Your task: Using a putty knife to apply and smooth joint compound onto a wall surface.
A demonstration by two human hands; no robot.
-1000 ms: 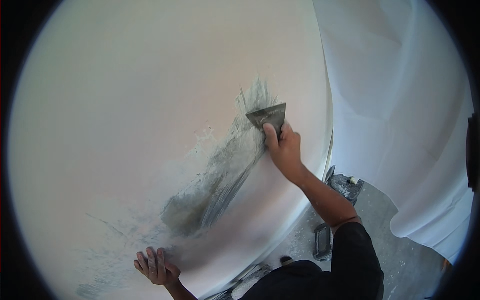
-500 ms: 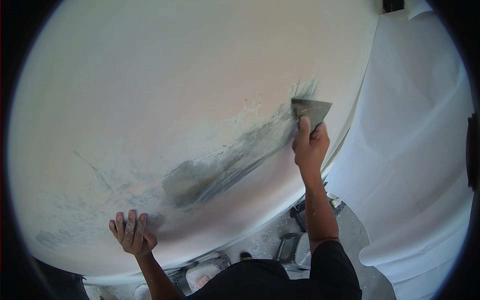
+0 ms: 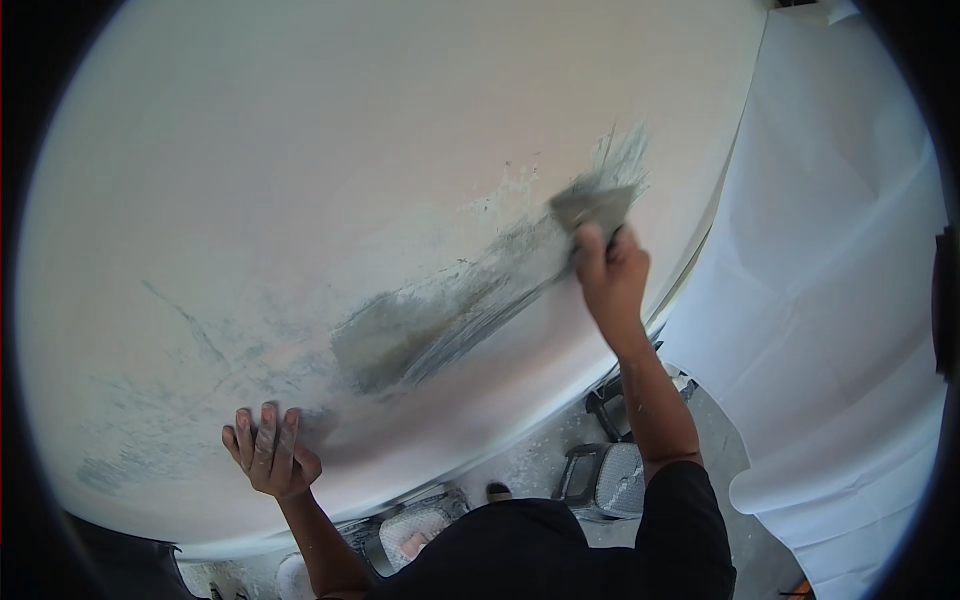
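My right hand [image 3: 612,275] grips a putty knife [image 3: 592,207], a wide flat blade slightly blurred by motion. Its blade lies against a large pale curved panel [image 3: 300,150], at the upper right end of a grey smear of filler [image 3: 430,330]. Streaky grey strokes fan out just beyond the blade. Lower left, my left hand [image 3: 270,455] rests with fingers spread on the same panel, holding nothing. Dust whitens its fingers. Patchy grey marks [image 3: 130,460] and a thin dark scratch-like line spread over the panel around and left of that hand.
White sheeting [image 3: 810,300] hangs along the right side, beside the panel's edge. Below the panel's lower rim, several dusty stools [image 3: 600,480] stand on a speckled grey floor [image 3: 510,465], close to my body.
My right hand has moved the putty knife a little left, and more grey streaks now show above the blade. The view has shifted slightly; my left hand stays on the panel.
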